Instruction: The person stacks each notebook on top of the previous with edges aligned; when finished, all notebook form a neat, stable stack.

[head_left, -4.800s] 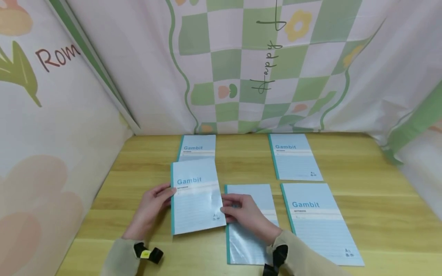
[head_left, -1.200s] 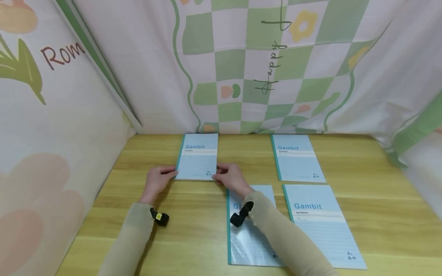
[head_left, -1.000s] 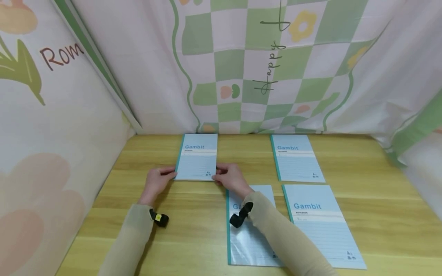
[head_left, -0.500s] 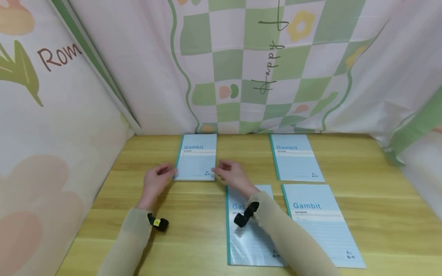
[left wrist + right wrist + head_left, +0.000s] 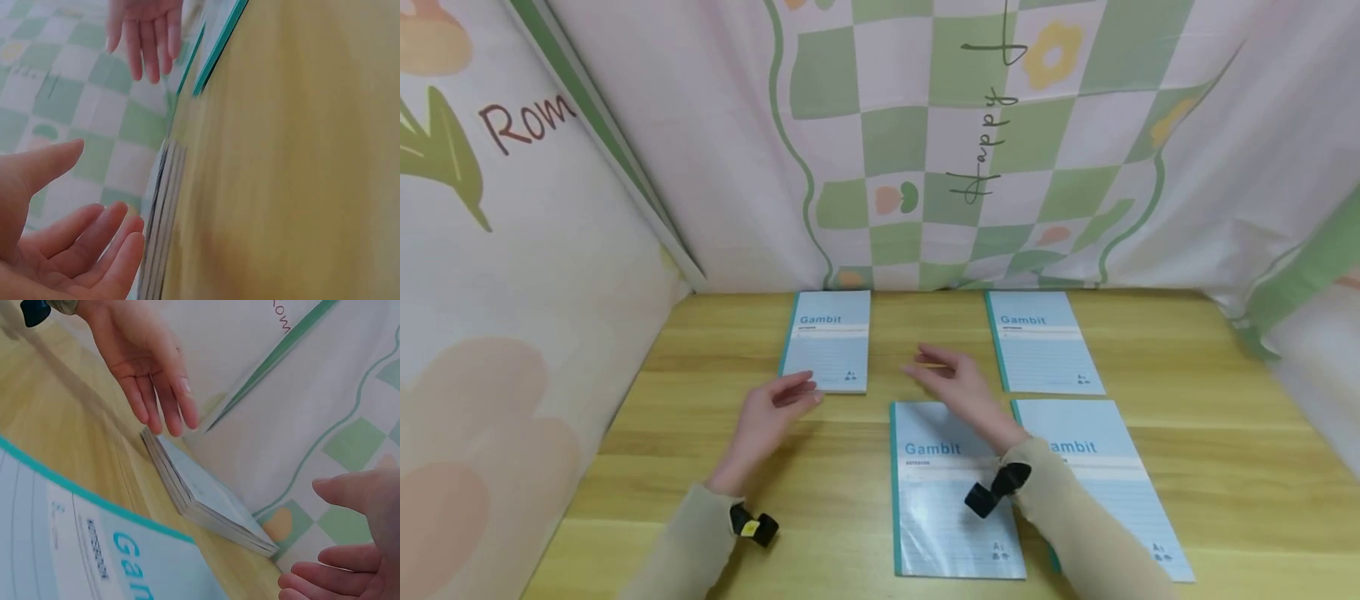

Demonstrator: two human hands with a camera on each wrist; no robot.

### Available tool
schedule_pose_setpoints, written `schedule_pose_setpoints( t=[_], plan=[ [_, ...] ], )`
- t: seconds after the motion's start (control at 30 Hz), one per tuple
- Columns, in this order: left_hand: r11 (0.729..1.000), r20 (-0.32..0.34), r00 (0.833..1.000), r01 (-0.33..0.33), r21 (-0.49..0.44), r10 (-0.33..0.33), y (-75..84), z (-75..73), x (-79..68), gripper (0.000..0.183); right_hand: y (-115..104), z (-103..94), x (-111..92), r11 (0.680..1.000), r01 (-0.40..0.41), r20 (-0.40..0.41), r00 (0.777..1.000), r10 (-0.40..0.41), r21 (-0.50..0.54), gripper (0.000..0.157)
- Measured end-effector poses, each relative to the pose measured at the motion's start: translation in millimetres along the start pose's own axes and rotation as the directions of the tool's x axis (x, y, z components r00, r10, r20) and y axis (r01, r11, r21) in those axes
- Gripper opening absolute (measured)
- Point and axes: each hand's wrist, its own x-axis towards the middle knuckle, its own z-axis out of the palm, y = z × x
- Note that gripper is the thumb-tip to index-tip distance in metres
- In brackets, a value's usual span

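A neat stack of light-blue Gambit notebooks (image 5: 831, 333) lies at the back left of the table, its layered page edges showing in both wrist views. My left hand (image 5: 763, 429) holds nothing; its relaxed fingers overlap the stack's near left corner in the head view. With thumb and fingers apart and nothing between them, my right hand (image 5: 966, 396) hovers right of the stack. Below that hand lies a single-looking notebook (image 5: 951, 508) with a teal spine, partly covered by the hand and wrist strap. In the right wrist view, the left hand (image 5: 144, 369) has its fingers loosely extended.
Another notebook (image 5: 1045, 342) lies at the back right, and one more (image 5: 1120, 508) in front of it, partly under the right sleeve. The wooden table (image 5: 820, 508) meets a checkered curtain (image 5: 895, 142) behind and a printed white cloth (image 5: 512, 275) on the left.
A notebook held by both hands went onto the back-left stack and was squared there. Both hands have since let go; the right moved right, the left slightly right and nearer.
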Motion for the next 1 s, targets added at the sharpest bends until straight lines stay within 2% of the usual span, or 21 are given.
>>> schedule_pose_setpoints(
  t=[0.27, 0.5, 0.77, 1.0],
  plan=[
    [0.999, 0.107, 0.993, -0.037, -0.041, 0.041, -2.0, 27.3, -22.4, 0.044, 15.3, -32.3, -25.3, 0.996, 0.020, -0.038, 0.999, -0.023, -0.085, 0.081],
    [0.997, 0.236, 0.971, -0.011, -0.078, 0.029, -2.4, 46.8, -45.8, 0.052, 31.7, -53.3, -54.8, 0.989, -0.010, -0.042, 0.999, 0.004, -0.148, 0.077],
    [0.989, 0.290, 0.957, 0.027, -0.148, 0.017, -3.3, 62.9, -68.2, 0.059, 36.6, -64.7, -87.5, 0.986, -0.018, -0.017, 1.000, 0.016, -0.167, 0.074],
    [0.986, 0.317, 0.948, 0.040, -0.160, 0.013, 0.5, 73.8, -77.8, 0.060, 36.3, -64.3, -106.4, 0.986, -0.060, 0.016, 0.998, 0.064, -0.154, 0.073]
  ],
)
